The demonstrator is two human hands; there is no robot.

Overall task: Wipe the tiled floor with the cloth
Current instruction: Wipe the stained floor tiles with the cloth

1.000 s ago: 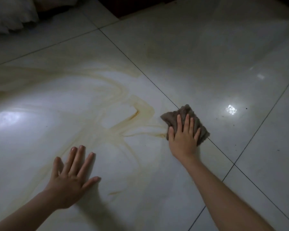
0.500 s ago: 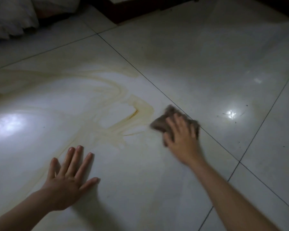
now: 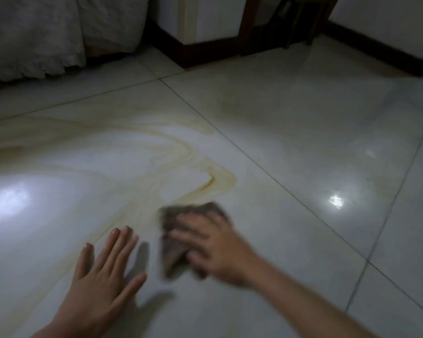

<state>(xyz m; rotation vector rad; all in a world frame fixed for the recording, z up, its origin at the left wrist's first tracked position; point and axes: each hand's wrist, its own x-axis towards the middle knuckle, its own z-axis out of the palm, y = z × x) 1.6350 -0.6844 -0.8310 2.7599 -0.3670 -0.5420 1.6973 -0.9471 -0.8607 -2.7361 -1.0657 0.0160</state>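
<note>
Cloth is blurred and partly hidden beneath the smeared right hand.

Our left hand lies palm down, fingers straight, thumb spread out to the right. Our right hand, blurred, is palm down too, its fingers spread and pointing left. Our bare left forearm enters from the lower left, our bare right forearm from the lower right.

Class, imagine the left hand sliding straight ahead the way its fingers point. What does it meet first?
The left hand would probably cross the faint yellow-brown stain streaks on the glossy white tiled floor first; the crumpled brown cloth lies right of that line.
</note>
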